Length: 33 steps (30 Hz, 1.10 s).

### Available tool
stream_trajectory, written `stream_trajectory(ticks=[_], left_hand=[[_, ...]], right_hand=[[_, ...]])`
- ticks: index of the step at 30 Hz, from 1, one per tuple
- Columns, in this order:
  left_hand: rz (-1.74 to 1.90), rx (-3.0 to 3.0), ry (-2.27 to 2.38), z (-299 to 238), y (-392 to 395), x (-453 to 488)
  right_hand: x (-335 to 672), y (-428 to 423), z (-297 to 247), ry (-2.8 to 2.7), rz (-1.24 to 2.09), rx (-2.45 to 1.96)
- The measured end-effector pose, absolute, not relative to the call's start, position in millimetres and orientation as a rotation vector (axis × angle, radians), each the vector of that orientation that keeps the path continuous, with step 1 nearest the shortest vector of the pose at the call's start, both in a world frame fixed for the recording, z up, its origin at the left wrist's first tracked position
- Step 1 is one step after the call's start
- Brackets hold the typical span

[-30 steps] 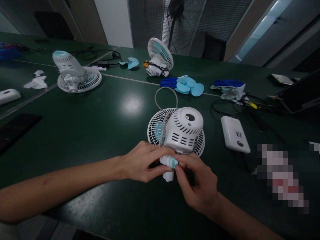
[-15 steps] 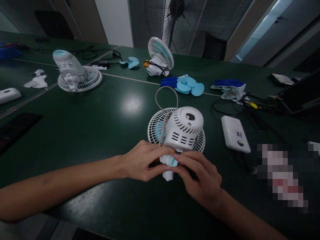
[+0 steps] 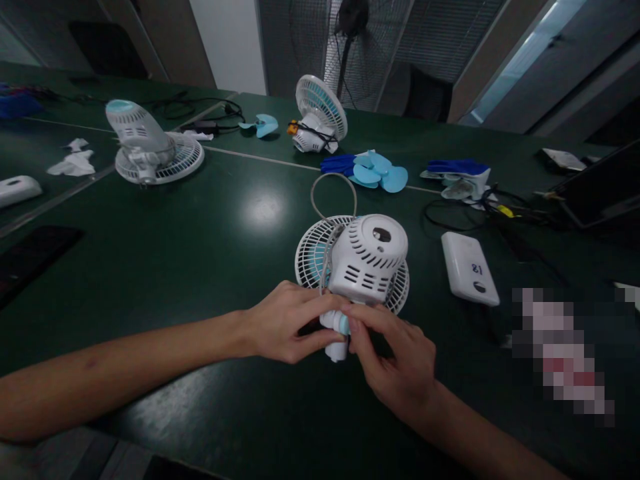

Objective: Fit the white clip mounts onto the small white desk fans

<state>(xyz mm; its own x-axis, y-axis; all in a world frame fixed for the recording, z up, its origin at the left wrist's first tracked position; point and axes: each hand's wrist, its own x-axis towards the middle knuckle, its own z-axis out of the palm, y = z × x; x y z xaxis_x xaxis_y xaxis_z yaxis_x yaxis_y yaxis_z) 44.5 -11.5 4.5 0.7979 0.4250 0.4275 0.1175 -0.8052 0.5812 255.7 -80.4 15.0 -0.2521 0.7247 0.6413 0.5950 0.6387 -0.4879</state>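
**A:** Where's the fan?

**B:** Fan (image 3: 367, 257) is grille-down on the bench (image 3: 200, 253), mid-frame, just ahead of both hands. The motor housing is on top and the stem (image 3: 336, 348) points back toward the person.

**A:** Left hand?

**B:** Left hand (image 3: 285, 327) comes in from the left and is closed on the stem, thumb on top, fingers curled underneath. Firm grip, no gap showing.

**A:** Right hand?

**B:** Right hand (image 3: 400, 363) comes in from the right. Thumb and forefinger are pinched on the blue knob (image 3: 344, 325) on the stem, and the other fingers are loosely curled. The fingertips of the two hands nearly meet there.

**A:** Cord?

**B:** Grey cord (image 3: 330, 193) makes a loop on the bench behind the grille, then runs down the left side of the housing.

**A:** Anything around it?

**B:** White box (image 3: 470, 269) with a number on it lies right of the fan, not touching. Further back, blue blades (image 3: 377, 170) lie against a blue glove (image 3: 337, 163). Second fan (image 3: 150, 143) is face-down at far left, and a third fan (image 3: 320, 113) sits tilted at the back. A small blade (image 3: 263, 123) lies between those two. The pixelated patch at right is unreadable.
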Motion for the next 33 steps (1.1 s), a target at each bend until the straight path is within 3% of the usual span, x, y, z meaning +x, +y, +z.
stream_trajectory(ticks=[17, 33], left_hand=[[0.727, 2.410, 0.415, 7, -11, 44], [0.728, 2.437, 0.411, 7, -12, 45]], right_hand=[[277, -75, 5, -2.054, 0.136, -0.757], [267, -77, 12, -1.953, 0.067, -0.952]])
